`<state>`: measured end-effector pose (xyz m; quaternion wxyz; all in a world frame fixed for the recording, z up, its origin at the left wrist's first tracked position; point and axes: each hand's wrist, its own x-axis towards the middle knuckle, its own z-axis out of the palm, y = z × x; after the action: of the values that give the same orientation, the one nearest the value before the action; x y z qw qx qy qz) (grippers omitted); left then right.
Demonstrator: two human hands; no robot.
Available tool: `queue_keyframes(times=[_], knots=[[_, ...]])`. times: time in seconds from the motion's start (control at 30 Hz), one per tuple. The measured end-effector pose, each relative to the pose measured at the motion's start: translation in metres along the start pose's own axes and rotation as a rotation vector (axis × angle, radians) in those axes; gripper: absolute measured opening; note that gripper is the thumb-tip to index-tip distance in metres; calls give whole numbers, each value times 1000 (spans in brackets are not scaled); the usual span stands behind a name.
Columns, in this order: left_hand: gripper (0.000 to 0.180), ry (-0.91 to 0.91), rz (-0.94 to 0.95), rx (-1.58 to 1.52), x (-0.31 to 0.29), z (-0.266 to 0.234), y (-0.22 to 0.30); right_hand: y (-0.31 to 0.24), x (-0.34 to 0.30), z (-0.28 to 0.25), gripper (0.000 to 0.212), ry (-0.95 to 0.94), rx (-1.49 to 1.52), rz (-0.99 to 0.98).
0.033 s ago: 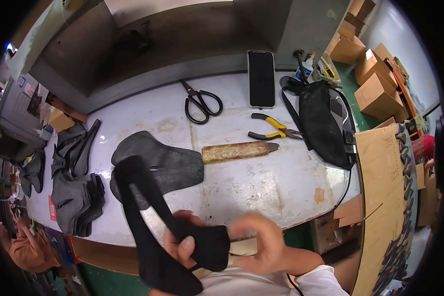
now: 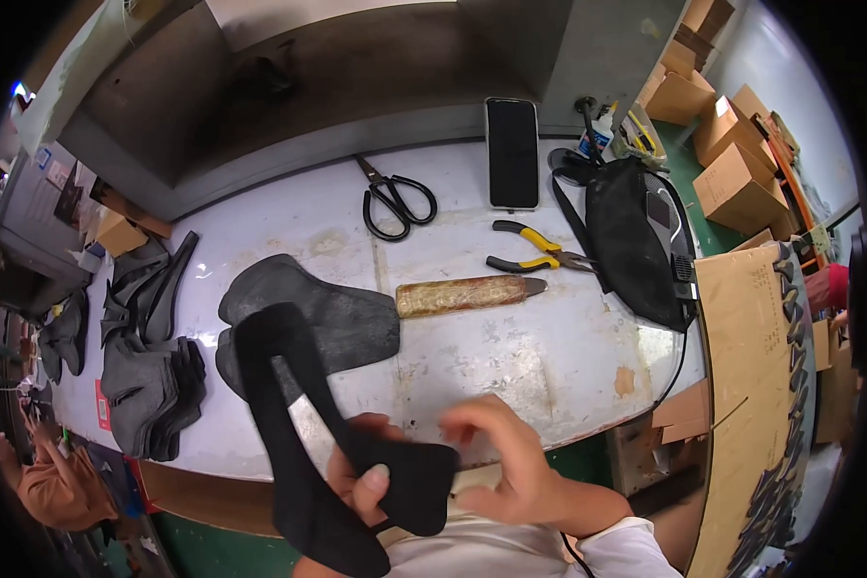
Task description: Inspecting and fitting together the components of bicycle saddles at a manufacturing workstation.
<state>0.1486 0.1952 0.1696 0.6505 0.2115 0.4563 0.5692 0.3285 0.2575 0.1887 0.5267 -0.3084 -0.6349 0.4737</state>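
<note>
A black U-shaped piece of soft material, looking like a shoe upper (image 2: 308, 472), hangs over the table's front edge. My left hand (image 2: 364, 486) grips it by its right arm, thumb on top and fingers behind. Just right of that end is my right hand (image 2: 511, 462), its fingers curved and apart, with nothing visible in them. Beyond the held piece lie dark grey pieces of similar cut (image 2: 308, 308), partly covered by it. Right of them rests a short blade tool with a tape-wrapped handle (image 2: 462, 297).
Scissors (image 2: 395, 204), yellow-and-black pliers (image 2: 539, 250) and a phone (image 2: 513, 154) lie farther back. A black pouch (image 2: 626, 241) sits at right. Stacked grey pieces (image 2: 149, 395) stand at left. A cardboard sheet (image 2: 742, 385) flanks the table. Another person (image 2: 63, 486) is at far left.
The held black piece has shifted slightly to the right. My right hand has risen a little, its fingers spreading apart beside the piece's end.
</note>
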Motion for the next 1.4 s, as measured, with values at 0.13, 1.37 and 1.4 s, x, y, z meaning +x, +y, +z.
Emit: queue_keyframes(times=[0.13,1.37,1.4], knots=[[58,-51,-86,59,-3,20,10,15,2,-3,25,-171,86,305],[63,-86,-675,181,-14,53,61,9,-11,-9,32,-258,391,646],[60,-165,-689,236,-10,50,65,10,-7,-14,33,-284,369,633]])
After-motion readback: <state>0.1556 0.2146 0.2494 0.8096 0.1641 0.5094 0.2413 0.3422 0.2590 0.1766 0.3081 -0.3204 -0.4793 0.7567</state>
